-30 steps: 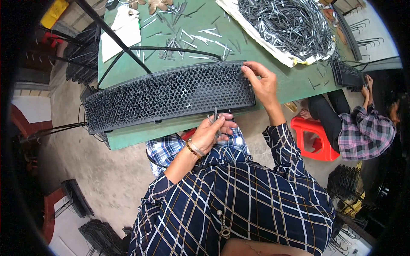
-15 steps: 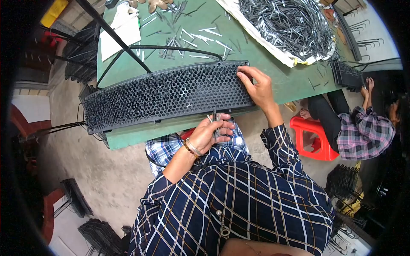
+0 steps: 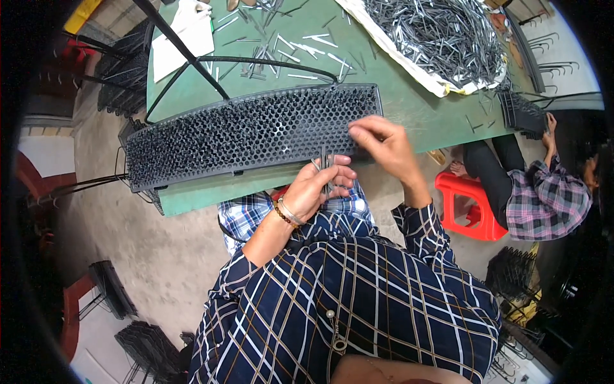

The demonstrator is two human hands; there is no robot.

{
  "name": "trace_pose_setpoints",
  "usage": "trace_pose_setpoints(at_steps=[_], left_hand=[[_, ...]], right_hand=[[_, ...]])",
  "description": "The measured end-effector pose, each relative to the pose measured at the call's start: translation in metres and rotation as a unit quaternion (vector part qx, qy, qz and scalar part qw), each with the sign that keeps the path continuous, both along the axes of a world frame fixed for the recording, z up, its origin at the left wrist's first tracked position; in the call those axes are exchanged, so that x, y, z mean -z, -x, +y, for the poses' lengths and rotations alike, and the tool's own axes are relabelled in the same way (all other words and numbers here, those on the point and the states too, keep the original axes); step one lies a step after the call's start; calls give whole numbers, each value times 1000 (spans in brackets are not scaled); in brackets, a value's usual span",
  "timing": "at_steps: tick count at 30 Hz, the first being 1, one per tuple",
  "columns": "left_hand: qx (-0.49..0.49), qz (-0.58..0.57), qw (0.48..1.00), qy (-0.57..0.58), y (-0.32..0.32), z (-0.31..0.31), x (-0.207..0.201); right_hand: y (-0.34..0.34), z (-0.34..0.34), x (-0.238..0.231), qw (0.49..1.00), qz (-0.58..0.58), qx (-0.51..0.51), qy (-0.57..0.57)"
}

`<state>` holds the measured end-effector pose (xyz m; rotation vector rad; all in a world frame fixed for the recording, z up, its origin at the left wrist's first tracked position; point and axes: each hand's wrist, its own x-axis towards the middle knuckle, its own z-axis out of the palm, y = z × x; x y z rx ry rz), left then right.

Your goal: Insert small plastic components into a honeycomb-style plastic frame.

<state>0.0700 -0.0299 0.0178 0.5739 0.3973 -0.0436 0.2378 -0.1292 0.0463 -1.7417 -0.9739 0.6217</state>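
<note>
A long black perforated rack (image 3: 252,131) lies along the near edge of the green table. Thin dark pieces fill many of its holes, more densely toward the left; the right part shows bare holes. My left hand (image 3: 320,182), palm up just below the rack's near edge, is closed around a small bunch of thin metal strips (image 3: 325,168), thumb across them. Over the rack's right part hovers my right hand (image 3: 387,146), thumb and forefinger pinched together. Whether a strip is between those fingertips I cannot make out.
Loose strips (image 3: 313,48) lie scattered on the green table (image 3: 425,121). A large white sack (image 3: 441,86) full of strips stands at the far right. Black rods (image 3: 167,33) rise over the rack's left. At right, another person (image 3: 543,198) works beside a red stool (image 3: 470,208).
My right hand has come from the rack's far right corner toward me and slightly left, its fingertips now pinched. My left hand keeps the strips, slightly higher. The rack has shifted a little in view.
</note>
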Motion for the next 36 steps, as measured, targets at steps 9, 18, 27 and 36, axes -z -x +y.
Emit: trace_pose_setpoints(at_steps=[9,18,27,36], left_hand=[[23,-35,999,-23,1,-6,-2],[28,13,999,33,-5,-8,10],[-5,74,995,61,-6,-5,19],[58,68,995,34,-1,-2,8]], right_hand=[[31,-1,7,987,151,-47,11],[-13,-8,-18,984,65,159,-51],[-57,15,0,941,-294,143,-85],[-53,16,10,933,-336,102,-78]])
